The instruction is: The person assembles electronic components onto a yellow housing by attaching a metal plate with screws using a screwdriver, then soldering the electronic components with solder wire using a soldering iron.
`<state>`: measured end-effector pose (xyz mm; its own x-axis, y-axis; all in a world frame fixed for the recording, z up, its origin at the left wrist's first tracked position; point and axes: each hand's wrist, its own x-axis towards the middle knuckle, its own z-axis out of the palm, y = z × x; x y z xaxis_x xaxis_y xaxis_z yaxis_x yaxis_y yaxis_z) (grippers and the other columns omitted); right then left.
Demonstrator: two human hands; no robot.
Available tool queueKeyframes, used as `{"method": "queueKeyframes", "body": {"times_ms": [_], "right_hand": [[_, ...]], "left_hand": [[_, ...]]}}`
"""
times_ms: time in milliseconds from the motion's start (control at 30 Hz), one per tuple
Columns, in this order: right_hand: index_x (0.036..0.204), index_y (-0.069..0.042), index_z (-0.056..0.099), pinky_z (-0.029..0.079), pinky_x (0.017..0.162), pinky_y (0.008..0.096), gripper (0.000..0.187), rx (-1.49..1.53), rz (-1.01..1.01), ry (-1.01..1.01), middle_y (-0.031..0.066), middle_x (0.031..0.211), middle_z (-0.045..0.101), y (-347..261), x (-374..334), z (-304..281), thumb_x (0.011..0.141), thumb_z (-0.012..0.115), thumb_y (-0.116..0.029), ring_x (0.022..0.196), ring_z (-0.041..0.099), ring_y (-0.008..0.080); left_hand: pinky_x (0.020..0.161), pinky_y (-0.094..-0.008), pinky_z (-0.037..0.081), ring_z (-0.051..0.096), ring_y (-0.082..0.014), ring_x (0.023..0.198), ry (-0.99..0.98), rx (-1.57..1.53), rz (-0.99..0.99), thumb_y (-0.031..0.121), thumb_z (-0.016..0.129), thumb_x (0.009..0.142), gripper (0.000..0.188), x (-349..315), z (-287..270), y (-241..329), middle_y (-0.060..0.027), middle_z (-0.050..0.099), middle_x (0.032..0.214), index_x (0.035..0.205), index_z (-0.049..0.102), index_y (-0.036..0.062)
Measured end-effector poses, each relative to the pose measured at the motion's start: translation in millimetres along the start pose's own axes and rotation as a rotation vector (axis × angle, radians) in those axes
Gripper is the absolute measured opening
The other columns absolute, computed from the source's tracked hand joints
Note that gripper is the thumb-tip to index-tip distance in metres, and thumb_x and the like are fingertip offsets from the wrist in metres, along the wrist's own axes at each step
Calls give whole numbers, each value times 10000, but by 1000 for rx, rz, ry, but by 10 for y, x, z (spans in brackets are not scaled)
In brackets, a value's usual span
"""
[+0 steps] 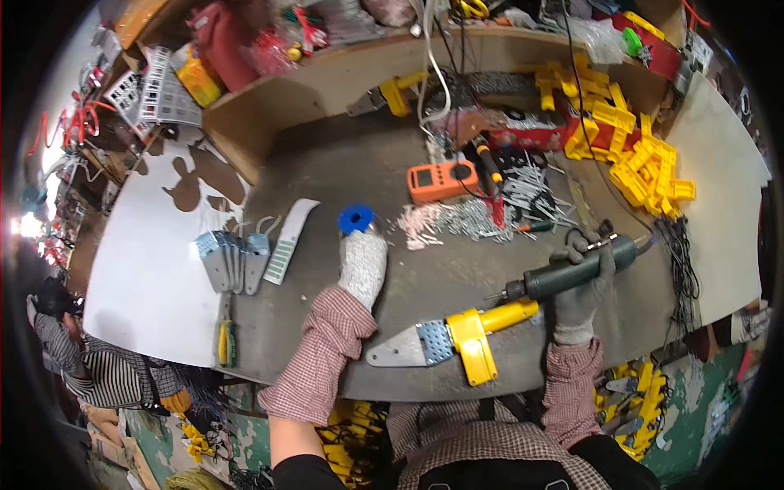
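My left hand point(363, 260), in a pale knit glove, is at a blue round spool point(356, 218) with a hole in its middle. The fingers close about the spool's near edge, partly hidden by the hand's back. My right hand point(581, 282), in a grey glove, grips a dark green electric screwdriver point(563, 273), its bit pointing left. Below the bit, a yellow pistol-shaped tool point(474, 343) with a pointed flat metal plate point(404, 347) lies on the dark table, touched by neither hand.
An orange multimeter point(442, 180), heaped screws point(469, 224) and yellow plastic housings point(645, 167) lie farther back. Left are metal plates with wires point(231, 263), a pale curved strip point(290, 242) and a green-yellow-handled tool point(226, 343). A black cord point(588, 106) hangs down to the screwdriver. Black cables point(679, 261) lie right.
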<state>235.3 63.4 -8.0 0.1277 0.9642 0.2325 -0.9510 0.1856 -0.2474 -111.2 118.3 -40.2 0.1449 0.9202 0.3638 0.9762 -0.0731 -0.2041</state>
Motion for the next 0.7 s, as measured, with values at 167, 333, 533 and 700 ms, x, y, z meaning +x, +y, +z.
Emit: {"method": "queueKeyframes", "body": {"times_ms": [167,333,533,700], "right_hand": [[1051,-113,537,495,810,319,240,-57,-52,143,16,895,509,-61,-69,-71,946,631,-308,724,547,110],[1044,-111,533,475,778,309,245,-102,-74,183,1,855,523,17,-60,40,945,618,-319,688,534,103],[1081,-106,534,483,783,315,285,-60,-59,216,21,820,543,19,-48,24,936,625,-333,684,541,110],[1090,-102,536,489,776,317,292,-115,-75,241,35,836,558,28,-37,6,933,629,-330,682,540,110]], "left_hand": [[508,-402,555,702,-288,672,-138,51,107,78,573,841,187,20,-231,75,-152,672,802,989,648,-6],[600,-407,576,712,-280,720,-133,41,514,98,603,829,133,-127,-270,-62,-154,676,747,832,718,30],[705,-436,548,657,-356,805,-349,-110,218,159,701,716,184,-85,-506,114,-157,648,869,850,643,46],[736,-398,511,601,-309,837,-87,-817,8,61,671,732,189,-789,-895,574,-136,581,943,864,538,37]]}}
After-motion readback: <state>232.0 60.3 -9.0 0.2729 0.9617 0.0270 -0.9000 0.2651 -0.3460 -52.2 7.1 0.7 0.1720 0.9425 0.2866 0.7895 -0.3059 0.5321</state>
